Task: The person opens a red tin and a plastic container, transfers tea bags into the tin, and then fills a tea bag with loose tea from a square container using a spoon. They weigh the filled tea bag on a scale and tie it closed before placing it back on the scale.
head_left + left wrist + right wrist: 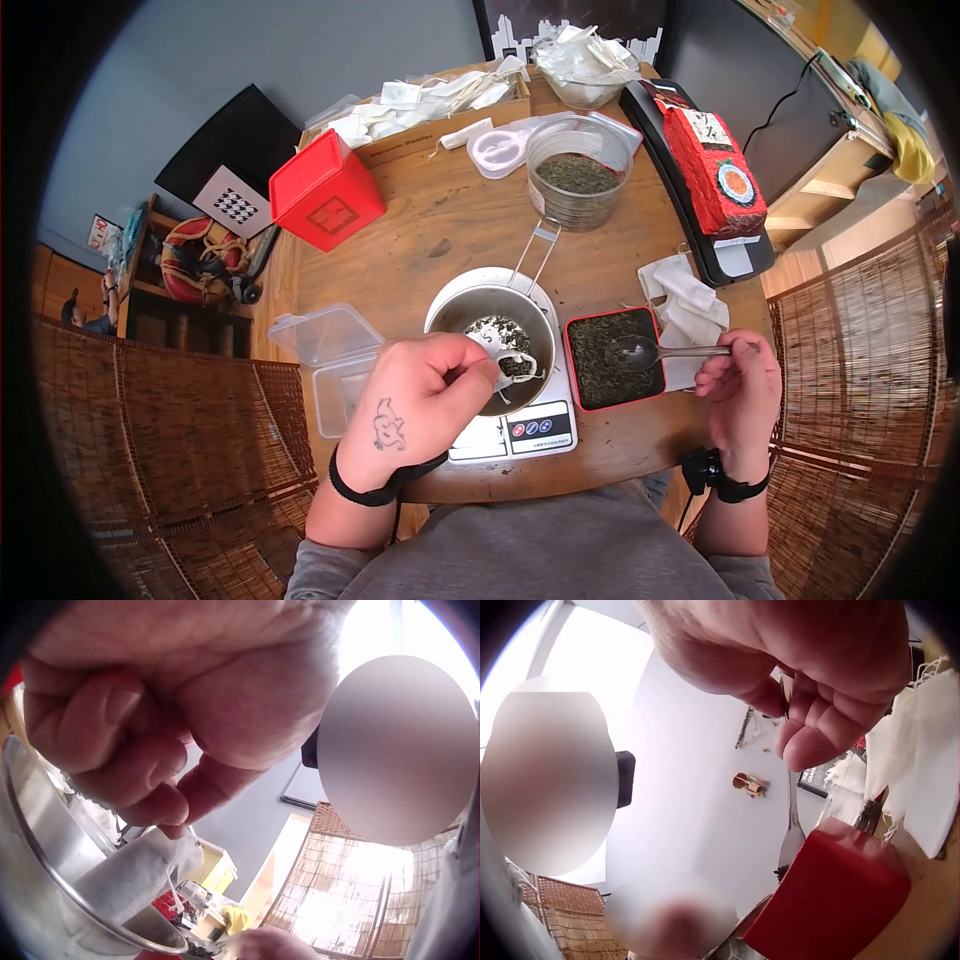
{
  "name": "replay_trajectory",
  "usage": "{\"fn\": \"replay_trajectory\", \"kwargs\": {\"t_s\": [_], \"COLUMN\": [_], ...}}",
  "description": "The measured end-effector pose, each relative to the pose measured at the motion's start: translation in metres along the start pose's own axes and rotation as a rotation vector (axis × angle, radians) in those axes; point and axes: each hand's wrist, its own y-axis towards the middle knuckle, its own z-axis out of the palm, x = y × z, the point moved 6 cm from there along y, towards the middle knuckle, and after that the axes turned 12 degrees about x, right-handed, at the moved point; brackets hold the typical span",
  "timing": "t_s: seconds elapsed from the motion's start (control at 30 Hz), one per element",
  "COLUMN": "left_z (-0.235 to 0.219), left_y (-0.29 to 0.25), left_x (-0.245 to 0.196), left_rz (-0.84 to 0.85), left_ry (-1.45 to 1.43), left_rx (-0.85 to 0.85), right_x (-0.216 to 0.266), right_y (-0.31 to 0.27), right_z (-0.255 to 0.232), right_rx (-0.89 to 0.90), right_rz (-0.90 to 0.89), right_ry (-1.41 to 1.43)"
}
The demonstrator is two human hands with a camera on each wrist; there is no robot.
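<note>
My left hand [425, 400] pinches the top edge of a small white drawstring bag [517, 362], which stands held open inside a metal pot [453, 312]. In the left wrist view the bag [124, 883] leans against the pot's rim, its string hanging loose. Loose dark leaves lie in the pot, which sits on a white digital scale [480, 443]. My right hand [745, 395] grips a metal spoon [695, 351] by its handle end. The spoon's bowl is over a square red container [832, 892] filled with dried dark leaves [605, 350].
A clear box [328, 395] with its lid raised is left of the scale. White cloth bags [685, 305] lie right of the red container. Behind stand a clear tub of leaves [545, 200], a red canister [325, 190], and a long black appliance [725, 258] bearing a red package [705, 165].
</note>
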Motion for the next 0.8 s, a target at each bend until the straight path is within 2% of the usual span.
{"fn": "replay_trajectory", "kwargs": {"t_s": [0.17,0.4,0.53,0.73,0.8], "left_z": [0.002,0.000,-0.001,-0.002,-0.003], "left_y": [0.003,0.004,0.004,0.005,0.005], "left_x": [-0.001,-0.004,-0.001,0.004,0.005], "left_rz": [-0.017,-0.026,-0.026,0.024,0.020], "left_ry": [-0.004,0.022,0.010,-0.007,-0.002], "left_rx": [0.014,0.005,0.004,0.001,-0.003], "right_x": [0.016,0.026,0.027,0.040,0.052], "right_y": [-0.001,0.002,0.000,-0.016,-0.023], "right_z": [0.026,0.085,0.106,0.129,0.141], "right_rx": [0.058,0.293,0.330,0.322,0.494], "right_rz": [-0.025,-0.015,0.010,-0.145,-0.411], "right_ry": [0.063,0.073,-0.089,-0.346,-0.748]}}
